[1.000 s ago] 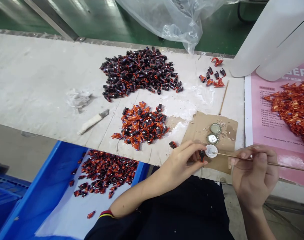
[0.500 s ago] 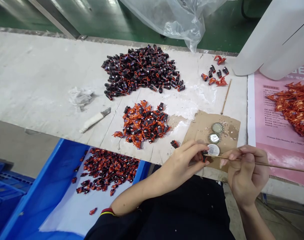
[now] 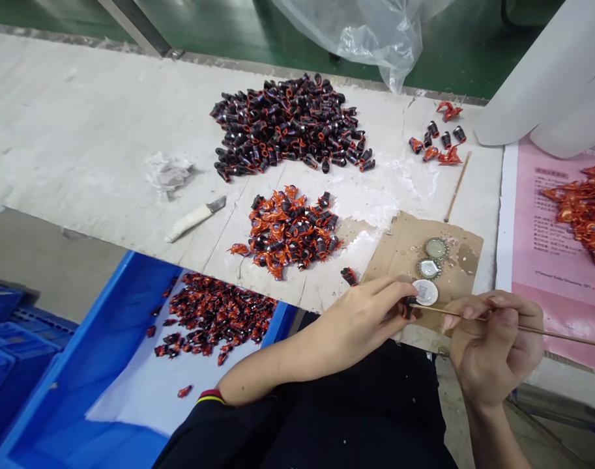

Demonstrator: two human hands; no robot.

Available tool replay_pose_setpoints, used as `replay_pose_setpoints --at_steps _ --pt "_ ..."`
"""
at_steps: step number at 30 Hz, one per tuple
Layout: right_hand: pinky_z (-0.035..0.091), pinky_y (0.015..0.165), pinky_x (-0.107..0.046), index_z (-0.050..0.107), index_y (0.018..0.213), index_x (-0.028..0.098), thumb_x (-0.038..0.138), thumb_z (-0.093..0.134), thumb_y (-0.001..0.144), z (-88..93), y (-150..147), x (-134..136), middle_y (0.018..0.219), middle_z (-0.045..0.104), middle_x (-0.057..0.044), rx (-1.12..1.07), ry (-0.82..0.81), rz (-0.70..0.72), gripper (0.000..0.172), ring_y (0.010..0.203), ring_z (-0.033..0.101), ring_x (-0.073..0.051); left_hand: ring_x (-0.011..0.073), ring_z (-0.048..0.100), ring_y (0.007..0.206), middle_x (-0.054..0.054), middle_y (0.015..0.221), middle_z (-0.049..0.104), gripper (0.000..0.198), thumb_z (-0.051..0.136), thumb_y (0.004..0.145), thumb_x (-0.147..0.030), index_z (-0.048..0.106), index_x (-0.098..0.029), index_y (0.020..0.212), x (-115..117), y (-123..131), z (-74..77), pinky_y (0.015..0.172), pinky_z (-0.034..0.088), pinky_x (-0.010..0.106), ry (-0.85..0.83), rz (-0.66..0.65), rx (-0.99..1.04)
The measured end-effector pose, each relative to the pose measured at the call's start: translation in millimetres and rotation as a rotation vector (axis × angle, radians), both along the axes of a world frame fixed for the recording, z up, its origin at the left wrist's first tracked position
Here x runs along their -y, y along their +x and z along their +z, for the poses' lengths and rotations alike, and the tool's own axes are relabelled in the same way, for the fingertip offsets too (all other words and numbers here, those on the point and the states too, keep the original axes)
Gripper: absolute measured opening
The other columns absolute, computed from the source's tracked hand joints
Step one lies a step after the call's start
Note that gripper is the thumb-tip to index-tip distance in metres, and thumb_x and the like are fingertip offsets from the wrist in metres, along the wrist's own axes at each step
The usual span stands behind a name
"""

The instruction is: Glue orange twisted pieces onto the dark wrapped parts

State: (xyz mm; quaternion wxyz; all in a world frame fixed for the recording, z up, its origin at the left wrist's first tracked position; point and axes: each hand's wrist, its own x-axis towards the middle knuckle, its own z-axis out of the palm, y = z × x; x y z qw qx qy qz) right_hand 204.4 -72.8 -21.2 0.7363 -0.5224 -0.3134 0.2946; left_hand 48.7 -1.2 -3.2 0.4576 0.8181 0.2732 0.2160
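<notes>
Between thumb and fingers, my left hand (image 3: pixel 363 316) pinches a small black-and-orange plastic piece (image 3: pixel 407 308) at the table's near edge. A thin wooden stick (image 3: pixel 536 331) is gripped in my right hand (image 3: pixel 495 345), its tip touching or almost touching that piece. Just beyond the fingers lies a white round disc (image 3: pixel 425 292) on a brown cardboard sheet (image 3: pixel 399 244). Two bottle caps, a silvery one (image 3: pixel 429 268) and a greenish one (image 3: pixel 436 247), sit in line past it. One loose black-and-orange piece (image 3: pixel 348 276) rests beside my left hand.
Behind are a heap of black pieces (image 3: pixel 292 124) and a smaller orange-and-black heap (image 3: pixel 290 234). A knife (image 3: pixel 194 220) lies left; another stick (image 3: pixel 457 187) lies right. Orange parts (image 3: pixel 588 208) cover a pink sheet (image 3: pixel 536 260). Below the table edge stands a blue bin (image 3: pixel 62 378).
The whole view has shifted, so the table's contents appear farther right and slightly higher. Both hands keep their holds, with the stick still at the small piece.
</notes>
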Motion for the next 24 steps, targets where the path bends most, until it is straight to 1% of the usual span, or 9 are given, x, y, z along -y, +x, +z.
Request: replay_pose_setpoints --at_steps 3,5,8,10,15,20,24 --pt "0.048 0.047 -0.024 0.062 0.088 0.022 0.025 0.057 0.093 -2.5 2.2 -1.0 0.063 0.063 0.005 0.026 0.022 -0.003 0.008 0.052 0.059 -0.011 0.0136 0.063 0.080 0.005 0.097 0.066 0.018 0.059 0.092 -0.015 0.058 -0.016 0.110 -0.7 -0.8 0.4 0.073 0.052 0.023 -0.033 -0.010 0.003" --pt "0.047 0.045 -0.024 0.061 0.088 0.021 0.024 0.056 0.093 -3.5 3.2 -2.1 0.063 0.063 0.005 0.027 0.041 0.008 0.008 0.049 0.058 -0.011 0.0121 0.062 0.076 0.004 0.092 0.065 0.018 0.061 0.090 -0.015 0.059 -0.014 0.108 -1.4 -0.7 0.9 0.072 0.052 0.021 -0.071 -0.015 0.022" --pt "0.048 0.044 -0.025 0.061 0.088 0.021 0.024 0.055 0.093 -3.4 3.7 -3.2 0.062 0.062 0.005 -0.001 0.052 0.034 0.009 0.045 0.056 -0.010 0.0108 0.060 0.072 0.001 0.083 0.063 0.018 0.067 0.086 -0.015 0.062 -0.013 0.104 -2.4 0.8 2.4 0.071 0.051 0.020 -0.119 0.012 0.058" --pt "0.048 0.043 -0.024 0.061 0.088 0.021 0.023 0.054 0.093 -2.7 3.5 -3.5 0.062 0.061 0.006 -0.022 0.056 0.041 0.009 0.044 0.055 -0.010 0.0106 0.059 0.071 0.000 0.080 0.062 0.017 0.068 0.085 -0.015 0.063 -0.013 0.102 -2.9 2.2 3.6 0.072 0.050 0.020 -0.145 0.024 0.073" --pt "0.046 0.044 -0.023 0.061 0.087 0.021 0.024 0.057 0.092 -1.4 3.9 -3.7 0.062 0.060 0.006 -0.039 0.078 0.033 0.008 0.045 0.055 -0.008 0.0103 0.059 0.071 0.000 0.080 0.063 0.017 0.068 0.085 -0.014 0.064 -0.013 0.101 -3.1 3.6 5.1 0.072 0.050 0.019 -0.173 0.020 0.095" --pt "0.043 0.038 -0.021 0.061 0.087 0.020 0.025 0.056 0.093 -0.7 6.6 -3.5 0.061 0.059 0.007 -0.068 0.096 0.067 0.009 0.041 0.053 -0.007 0.0107 0.059 0.071 0.000 0.079 0.062 0.018 0.069 0.085 -0.015 0.064 -0.014 0.102 -3.0 2.7 3.9 0.071 0.050 0.019 -0.168 0.029 0.093" --pt "0.044 0.039 -0.022 0.061 0.087 0.020 0.024 0.056 0.093 -0.9 5.8 -3.6 0.061 0.060 0.007 -0.048 0.091 0.030 0.008 0.042 0.053 -0.008 0.0105 0.059 0.071 0.001 0.080 0.063 0.017 0.069 0.084 -0.014 0.064 -0.013 0.101 -3.0 2.5 3.4 0.071 0.050 0.019 -0.163 0.015 0.099"
